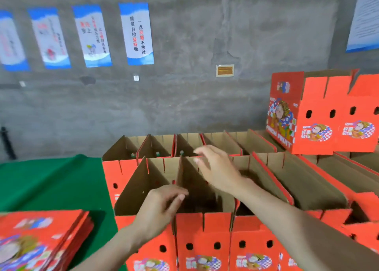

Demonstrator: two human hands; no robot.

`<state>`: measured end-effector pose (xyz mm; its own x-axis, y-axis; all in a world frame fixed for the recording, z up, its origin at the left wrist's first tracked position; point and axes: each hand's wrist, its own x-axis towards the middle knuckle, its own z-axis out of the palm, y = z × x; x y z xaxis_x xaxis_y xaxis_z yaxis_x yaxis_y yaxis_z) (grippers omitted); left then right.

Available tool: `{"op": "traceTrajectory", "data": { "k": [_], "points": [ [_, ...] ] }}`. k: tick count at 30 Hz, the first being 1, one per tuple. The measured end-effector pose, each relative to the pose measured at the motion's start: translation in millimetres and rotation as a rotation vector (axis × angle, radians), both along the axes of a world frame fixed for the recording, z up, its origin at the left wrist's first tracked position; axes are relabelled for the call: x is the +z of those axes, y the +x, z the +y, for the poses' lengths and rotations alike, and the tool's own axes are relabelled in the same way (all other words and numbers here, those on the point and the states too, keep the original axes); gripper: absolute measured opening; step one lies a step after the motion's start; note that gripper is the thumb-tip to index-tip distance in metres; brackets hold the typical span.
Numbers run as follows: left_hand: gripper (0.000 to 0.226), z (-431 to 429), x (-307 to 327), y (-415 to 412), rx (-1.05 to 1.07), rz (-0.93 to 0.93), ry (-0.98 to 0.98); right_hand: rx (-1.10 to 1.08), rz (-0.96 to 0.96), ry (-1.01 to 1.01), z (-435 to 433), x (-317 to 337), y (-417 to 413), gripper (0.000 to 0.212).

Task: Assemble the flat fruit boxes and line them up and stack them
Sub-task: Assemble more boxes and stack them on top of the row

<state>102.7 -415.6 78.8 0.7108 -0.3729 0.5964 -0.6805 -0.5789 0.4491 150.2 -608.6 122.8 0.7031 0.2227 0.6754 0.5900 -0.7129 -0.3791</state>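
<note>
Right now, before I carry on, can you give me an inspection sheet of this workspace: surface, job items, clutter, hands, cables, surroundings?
Surface: green table cover shows at the left.
Job's things: flat boxes piled at lower left; open boxes stand in rows with their tops open; stacked box sits on the rows at the right.
Clutter: nothing seen.
Hands: left hand at the near row's rim, blurred, grip unclear; right hand above the open boxes, fingers spread, holding nothing.
Cables: nothing seen.
Surroundings: grey wall with posters; dark object at far left, too unclear to name.
</note>
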Motion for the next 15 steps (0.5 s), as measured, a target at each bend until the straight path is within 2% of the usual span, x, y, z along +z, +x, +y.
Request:
{"op": "traceTrajectory", "data": {
  "k": [3,7,10,12,15],
  "points": [
    [0.017,88,-20,-29,0.270,-0.104,-0.204,0.083,0.053,-0.059,62,-14,-16,0.023],
    [0.013,215,-71,-59,0.687,-0.005,-0.312,0.175,0.098,0.011,145,-25,-39,0.021],
    [0.027,304,-115,-76,0.946,0.331,-0.202,0.240,0.145,0.022,211,-46,-60,0.023],
    [0.043,351,-135,-85,1.011,0.491,-0.037,0.289,0.202,-0.045,252,-64,-73,0.025],
    [0.065,394,-154,-87,1.043,0.638,0.279,0.289,0.326,-0.127,297,-89,-85,0.028]
  ]
}}
